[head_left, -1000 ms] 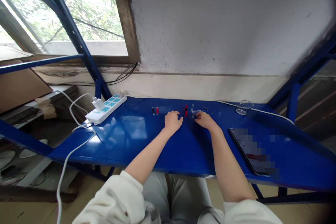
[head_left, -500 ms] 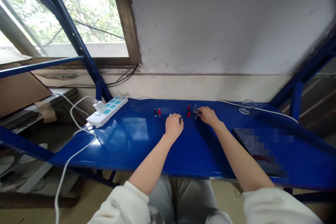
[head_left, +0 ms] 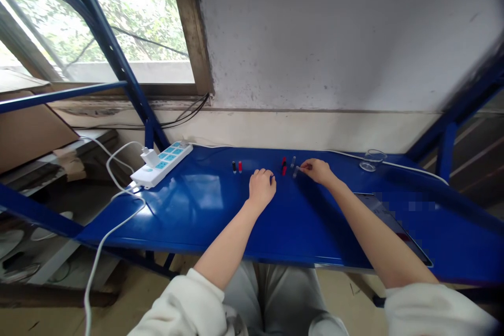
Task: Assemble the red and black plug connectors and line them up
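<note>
My left hand point(head_left: 262, 188) rests palm down on the blue table, fingers loosely spread and holding nothing. To its right, my right hand point(head_left: 317, 170) pinches the end of a small clear tube point(head_left: 298, 168) between thumb and fingertips. Close by lie more small clear tubes point(head_left: 293, 160), and left of them a short row of red and black caps point(head_left: 284, 166). Farther left, beyond my left hand, are a small tube with a black cap point(head_left: 234, 167) and one with a red cap point(head_left: 240, 167).
A white power strip point(head_left: 161, 165) with a plugged-in charger lies at the table's left end, its cord hanging over the front. At the right are a clear round container point(head_left: 368, 166), a phone or tablet point(head_left: 409, 244) partly under my forearm, and a white cable point(head_left: 417, 172) along the wall.
My right hand has drawn slightly to the right, away from the row of caps, and the clear tube at its fingertips shows more plainly. My left hand stays put.
</note>
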`<move>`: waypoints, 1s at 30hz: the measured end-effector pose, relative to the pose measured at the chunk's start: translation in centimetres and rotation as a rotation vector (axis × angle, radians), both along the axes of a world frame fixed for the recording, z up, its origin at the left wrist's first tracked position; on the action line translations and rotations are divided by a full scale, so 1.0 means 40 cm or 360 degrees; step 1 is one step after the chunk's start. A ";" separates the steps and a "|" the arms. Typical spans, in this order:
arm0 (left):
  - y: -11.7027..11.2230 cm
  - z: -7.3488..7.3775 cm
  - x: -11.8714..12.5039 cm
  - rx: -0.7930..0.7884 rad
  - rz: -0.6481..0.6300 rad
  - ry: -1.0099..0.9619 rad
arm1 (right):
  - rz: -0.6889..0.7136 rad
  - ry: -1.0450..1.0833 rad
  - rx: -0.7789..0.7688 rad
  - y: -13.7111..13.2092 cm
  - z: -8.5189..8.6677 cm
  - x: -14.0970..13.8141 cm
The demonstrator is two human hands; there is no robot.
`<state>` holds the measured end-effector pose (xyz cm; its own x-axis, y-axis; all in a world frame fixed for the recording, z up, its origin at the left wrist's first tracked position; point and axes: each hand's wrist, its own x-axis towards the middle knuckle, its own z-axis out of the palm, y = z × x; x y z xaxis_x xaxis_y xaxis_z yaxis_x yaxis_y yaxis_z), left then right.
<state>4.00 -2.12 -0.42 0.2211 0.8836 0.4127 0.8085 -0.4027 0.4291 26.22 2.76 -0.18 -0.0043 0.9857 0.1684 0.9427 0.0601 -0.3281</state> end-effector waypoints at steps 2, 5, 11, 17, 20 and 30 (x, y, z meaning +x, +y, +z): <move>0.000 0.000 0.000 -0.0004 0.0000 -0.0007 | 0.0011 0.0148 -0.0038 0.007 0.004 0.008; 0.000 -0.001 0.001 0.0000 -0.0002 -0.0005 | 0.0049 0.0286 -0.0105 0.016 0.003 0.012; 0.000 -0.002 0.002 0.0001 -0.0004 -0.0001 | 0.0111 0.0223 -0.0203 0.037 0.006 0.000; 0.001 -0.004 -0.001 -0.0006 -0.0005 -0.0009 | 0.0153 0.0075 -0.0267 0.062 0.010 -0.012; 0.003 -0.006 -0.001 0.0027 -0.0011 -0.0022 | 0.0194 0.0057 -0.0270 0.072 -0.005 -0.009; 0.006 -0.011 0.000 0.0052 -0.0001 -0.0004 | 0.0234 0.0262 -0.0273 0.085 -0.035 -0.006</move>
<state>3.99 -1.90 -0.88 0.2203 0.8697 0.4418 0.8073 -0.4168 0.4178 26.00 6.14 -1.57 -0.1356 0.9907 0.0095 0.8613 0.1226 -0.4931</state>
